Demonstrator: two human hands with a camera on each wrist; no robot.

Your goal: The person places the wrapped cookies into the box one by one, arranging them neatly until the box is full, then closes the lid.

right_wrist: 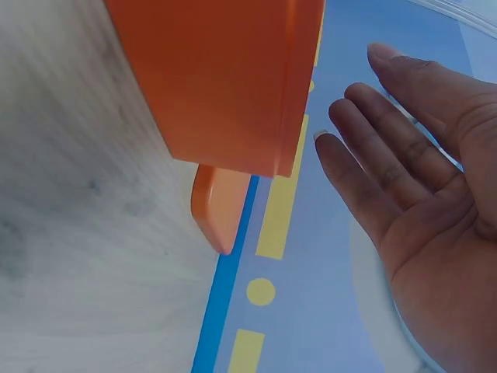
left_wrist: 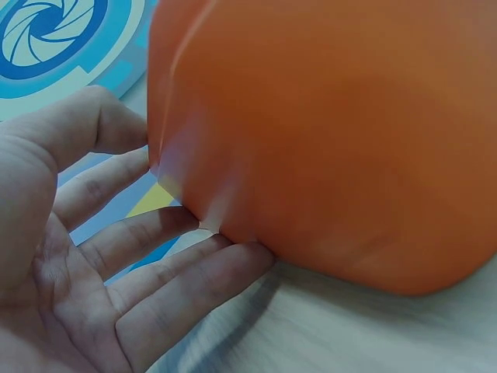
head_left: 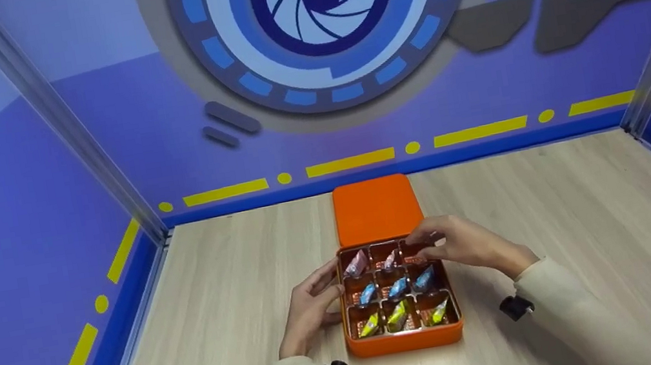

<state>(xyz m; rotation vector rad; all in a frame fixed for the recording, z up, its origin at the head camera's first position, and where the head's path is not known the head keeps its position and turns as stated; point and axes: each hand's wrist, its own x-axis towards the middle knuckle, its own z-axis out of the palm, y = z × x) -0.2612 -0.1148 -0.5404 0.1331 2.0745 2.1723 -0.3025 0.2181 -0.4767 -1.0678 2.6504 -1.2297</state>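
Observation:
An orange box (head_left: 406, 342) with a divided insert stands on the table. Small wrapped pieces stand in its compartments: two pink ones (head_left: 356, 263) in the back row, three blue ones (head_left: 398, 287) in the middle and three yellow ones (head_left: 397, 315) at the front. Against the box's left side rest the fingertips of my left hand (head_left: 309, 309), with the thumb near the rim. My right hand (head_left: 462, 242) hovers over the back right compartment, thumb and fingers apart. Nothing shows between its fingers in the right wrist view, and it partly hides that compartment.
Directly behind the box lies an orange lid (head_left: 376, 208), close to the back wall (head_left: 115, 131). Blue and purple printed panels enclose the wooden table (head_left: 238, 288) at the back and on both sides.

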